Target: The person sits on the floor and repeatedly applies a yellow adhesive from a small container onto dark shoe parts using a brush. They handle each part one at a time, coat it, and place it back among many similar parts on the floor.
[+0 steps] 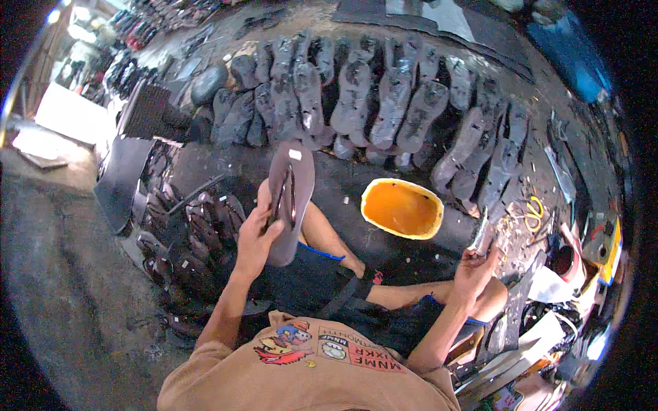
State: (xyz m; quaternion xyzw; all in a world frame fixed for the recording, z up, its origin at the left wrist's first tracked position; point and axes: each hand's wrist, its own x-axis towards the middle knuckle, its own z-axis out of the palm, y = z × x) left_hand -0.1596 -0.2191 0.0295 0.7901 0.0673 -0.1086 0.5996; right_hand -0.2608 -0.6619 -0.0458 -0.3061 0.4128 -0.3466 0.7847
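My left hand (259, 236) is closed around the edge of a dark brown flip-flop (282, 233), held upright before me. The flip-flop has a glossy dark strap and a small white label near its top end. Over my right knee, my right hand (476, 272) is closed on a short, narrow thing with a pale edge (480, 231); its kind is not clear. Between the hands, nearer the right one, stands a cut-down yellow tub (399, 208) with orange-brown contents.
Several rows of dark soles (354, 96) lie ahead across the floor. A heap of finished-looking flip-flops (195, 236) sits to my left. At right are yellow-handled scissors (533, 214), scraps and white sheets (541, 346). A blue bundle (569, 55) stands at the far right.
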